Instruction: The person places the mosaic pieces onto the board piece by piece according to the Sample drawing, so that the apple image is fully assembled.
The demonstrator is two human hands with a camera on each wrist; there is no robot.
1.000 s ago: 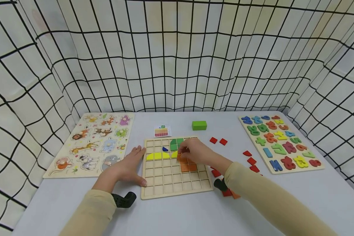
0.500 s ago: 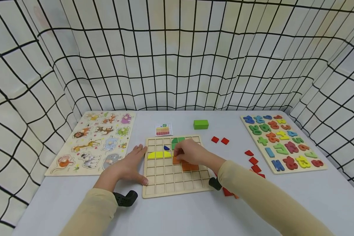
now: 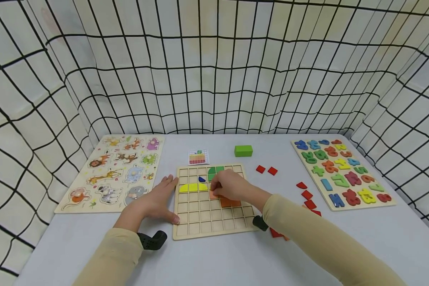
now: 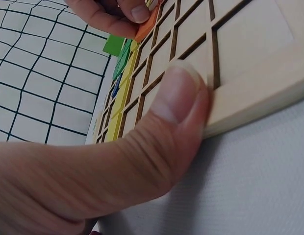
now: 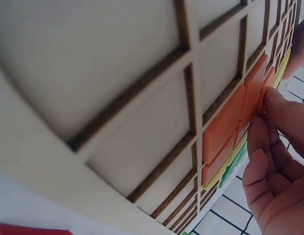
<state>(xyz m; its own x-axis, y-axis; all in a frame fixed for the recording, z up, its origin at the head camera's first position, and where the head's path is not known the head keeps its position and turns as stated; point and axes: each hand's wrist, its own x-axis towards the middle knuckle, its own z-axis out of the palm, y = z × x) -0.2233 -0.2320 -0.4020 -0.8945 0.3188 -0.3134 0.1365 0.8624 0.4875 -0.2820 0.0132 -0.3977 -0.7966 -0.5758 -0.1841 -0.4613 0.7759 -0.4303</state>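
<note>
A wooden grid board [image 3: 204, 230] lies in front of me. My left hand [image 3: 156, 201] rests at its left edge, fingers extended, with the thumb [image 4: 179, 93] against the rim in the left wrist view. My right hand [image 3: 232, 184] pinches a small orange square tile [image 3: 213, 195] low over a middle cell, thumb and fingertip at its edge. Several other orange tiles [image 5: 223, 125] sit in cells beside it. Above them are yellow pieces [image 3: 188, 188], green pieces [image 3: 214, 171] and a dark blue piece [image 3: 201, 179]. The right hand covers part of the yellow row.
Loose red tiles [image 3: 307, 194] lie right of the board, some partly under the right forearm. A pattern card [image 3: 198, 157] and a green block [image 3: 243, 151] stand behind. An animal puzzle [image 3: 111, 174] is at left, a number puzzle [image 3: 339, 174] at right. Black netting surrounds the table.
The orange tile, earlier tilted up in my right fingers, now lies flatter in its cell. The right hand has shifted slightly left and down; the left hand stays at the board's edge.
</note>
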